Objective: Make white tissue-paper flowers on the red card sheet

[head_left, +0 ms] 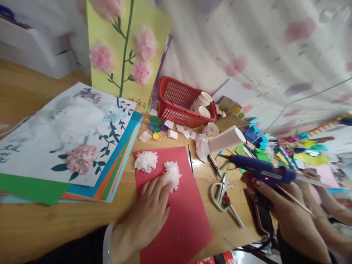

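Observation:
A red card [178, 216] lies on the wooden table with two white ruffled paper flowers on it. One paper flower [146, 161] is near the card's upper left corner. Fingertips of my left hand [150, 205] touch the lower left edge of the other paper flower [173, 176]; the fingers are stretched out over the card, thumb apart. At the right, my right hand [286, 209] is closed around the handle of a blue hot glue gun [258, 167]. Its red light is lit, its nozzle points left, above the table, and a glue stick sticks out behind.
Scissors [220, 194] lie right of the card, near pens and paper scraps. A red basket [178, 102] with paper cups stands behind. Stacked flower artwork [104, 176] fills the left, and a yellow flower picture [110, 33] stands upright. Another person's arms [327, 198] are at far right.

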{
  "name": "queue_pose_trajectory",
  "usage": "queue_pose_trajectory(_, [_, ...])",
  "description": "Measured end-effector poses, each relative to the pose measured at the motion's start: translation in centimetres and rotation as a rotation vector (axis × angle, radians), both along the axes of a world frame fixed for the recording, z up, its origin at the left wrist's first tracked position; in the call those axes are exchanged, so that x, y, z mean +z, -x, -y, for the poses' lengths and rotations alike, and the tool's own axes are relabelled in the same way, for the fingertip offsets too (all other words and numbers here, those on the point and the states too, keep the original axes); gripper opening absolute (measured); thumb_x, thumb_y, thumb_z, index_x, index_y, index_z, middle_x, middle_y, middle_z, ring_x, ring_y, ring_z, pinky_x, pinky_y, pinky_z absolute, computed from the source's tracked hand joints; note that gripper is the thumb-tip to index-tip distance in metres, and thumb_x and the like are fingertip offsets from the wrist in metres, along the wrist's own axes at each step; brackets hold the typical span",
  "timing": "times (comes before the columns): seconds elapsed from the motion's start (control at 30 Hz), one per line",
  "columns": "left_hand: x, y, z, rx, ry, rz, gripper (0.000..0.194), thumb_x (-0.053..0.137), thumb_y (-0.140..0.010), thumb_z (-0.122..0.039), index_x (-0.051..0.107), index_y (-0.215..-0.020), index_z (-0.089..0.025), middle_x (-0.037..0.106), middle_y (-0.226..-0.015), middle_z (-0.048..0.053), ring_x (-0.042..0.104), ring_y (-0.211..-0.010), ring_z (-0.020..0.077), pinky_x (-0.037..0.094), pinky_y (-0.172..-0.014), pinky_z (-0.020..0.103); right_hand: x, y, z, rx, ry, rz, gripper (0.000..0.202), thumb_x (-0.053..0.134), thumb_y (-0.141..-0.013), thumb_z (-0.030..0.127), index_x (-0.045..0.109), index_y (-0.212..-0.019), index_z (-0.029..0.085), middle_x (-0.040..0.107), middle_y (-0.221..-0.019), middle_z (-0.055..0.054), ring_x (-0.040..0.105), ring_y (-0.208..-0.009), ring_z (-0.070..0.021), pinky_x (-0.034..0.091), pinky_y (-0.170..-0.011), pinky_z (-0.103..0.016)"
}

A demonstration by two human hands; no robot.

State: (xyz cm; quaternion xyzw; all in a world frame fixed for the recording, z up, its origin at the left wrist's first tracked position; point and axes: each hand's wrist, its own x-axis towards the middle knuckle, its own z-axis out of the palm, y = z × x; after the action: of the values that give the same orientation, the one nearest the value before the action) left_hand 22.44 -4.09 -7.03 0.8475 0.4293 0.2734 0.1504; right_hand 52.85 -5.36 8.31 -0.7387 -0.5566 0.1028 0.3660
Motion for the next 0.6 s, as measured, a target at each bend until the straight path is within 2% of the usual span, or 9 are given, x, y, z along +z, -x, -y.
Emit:
queue_pose_trajectory(0.03, [0.0, 0.0, 0.1, 0.008, -0.008, -0.009, 0.051, 0.045, -0.090, -0.017, 0.039, -0.141, -0.015, 0.048, -0.147, 0.020, 0.049, -0.133, 0.0317, 0.045, -0.102, 0.048, 0.6, 1.2, -0.9, 0.073, 0.058, -0.013, 0.025, 0.067, -0.079, 0.048, 0.070, -0.090, 0.025, 0.070, -0.068, -0.004, 0.064, -0.055, -0.0211, 0.049, -0.042, -0.029])
queue_pose_trajectory(0.07, [0.0, -0.1, 0.1, 0.016, -0.014, -0.020, 0.050, 0.044, -0.091, -0.017, 0.041, -0.140, -0.015, 0.049, -0.146, 0.020, 0.050, -0.131, 0.0321, 0.045, -0.102, 0.049, 1.0, 2.4, -1.8, 0.204, 0.164, -0.032, 0.024, 0.063, -0.084, 0.046, 0.070, -0.092, 0.024, 0.068, -0.065, -0.004, 0.062, -0.050, -0.0200, 0.046, -0.040, -0.028])
queue_pose_trajectory(0.13, [0.0, -0.1, 0.1, 0.034, -0.006, -0.045, 0.046, 0.043, -0.091, -0.018, 0.046, -0.137, -0.015, 0.052, -0.144, 0.019, 0.052, -0.128, 0.0329, 0.044, -0.101, 0.050, 1.3, 4.7, -3.9, 0.335, 0.284, -0.021, 0.023, 0.068, -0.082, 0.044, 0.071, -0.089, 0.023, 0.066, -0.058, -0.003, 0.057, -0.042, -0.0179, 0.043, -0.036, -0.027])
queue_pose_trajectory(0.2, [0.2, -0.1, -0.1, 0.040, 0.008, -0.052, 0.042, 0.043, -0.091, -0.019, 0.051, -0.133, -0.014, 0.054, -0.142, 0.017, 0.052, -0.128, 0.0330, 0.043, -0.101, 0.050, 1.1, 7.0, -5.8, 0.431, 0.340, 0.005, 0.025, 0.072, -0.078, 0.047, 0.070, -0.083, 0.023, 0.064, -0.054, 0.000, 0.053, -0.039, -0.0155, 0.042, -0.036, -0.027])
queue_pose_trajectory(0.27, [0.4, 0.0, -0.3, 0.033, 0.006, -0.041, 0.041, 0.043, -0.092, -0.019, 0.052, -0.132, -0.014, 0.055, -0.142, 0.016, 0.050, -0.131, 0.0318, 0.040, -0.103, 0.049, 0.7, 9.0, -7.5, 0.585, 0.385, 0.118, 0.027, 0.068, -0.082, 0.048, 0.068, -0.078, 0.022, 0.065, -0.059, -0.001, 0.056, -0.047, -0.0154, 0.044, -0.044, -0.027])
queue_pose_trajectory(0.37, [0.7, 0.2, -0.4, 0.001, -0.012, -0.046, 0.042, 0.039, -0.093, -0.017, 0.051, -0.133, -0.012, 0.054, -0.144, 0.016, 0.049, -0.132, 0.0310, 0.039, -0.103, 0.048, 0.0, 11.3, -9.1, 0.777, 0.399, 0.342, 0.031, 0.058, -0.090, 0.047, 0.061, -0.073, 0.021, 0.060, -0.057, 0.000, 0.051, -0.048, -0.0127, 0.039, -0.044, -0.025])
queue_pose_trajectory(0.47, [0.7, 0.2, -0.3, -0.012, -0.028, -0.084, 0.045, 0.037, -0.093, -0.015, 0.049, -0.136, -0.009, 0.054, -0.143, 0.017, 0.050, -0.130, 0.0329, 0.039, -0.102, 0.049, -0.6, 12.3, -9.7, 0.847, 0.414, 0.448, 0.032, 0.055, -0.093, 0.046, 0.059, -0.073, 0.021, 0.058, -0.058, 0.001, 0.048, -0.048, -0.0122, 0.035, -0.045, -0.025])
queue_pose_trajectory(0.6, [0.3, 0.0, 0.0, -0.015, -0.026, -0.089, 0.047, 0.040, -0.092, -0.015, 0.049, -0.137, -0.006, 0.050, -0.146, 0.020, 0.046, -0.133, 0.0347, 0.037, -0.105, 0.050, -1.3, 12.4, -9.9, 0.858, 0.420, 0.499, 0.032, 0.054, -0.094, 0.047, 0.060, -0.076, 0.022, 0.059, -0.059, 0.001, 0.050, -0.048, -0.0129, 0.035, -0.046, -0.026])
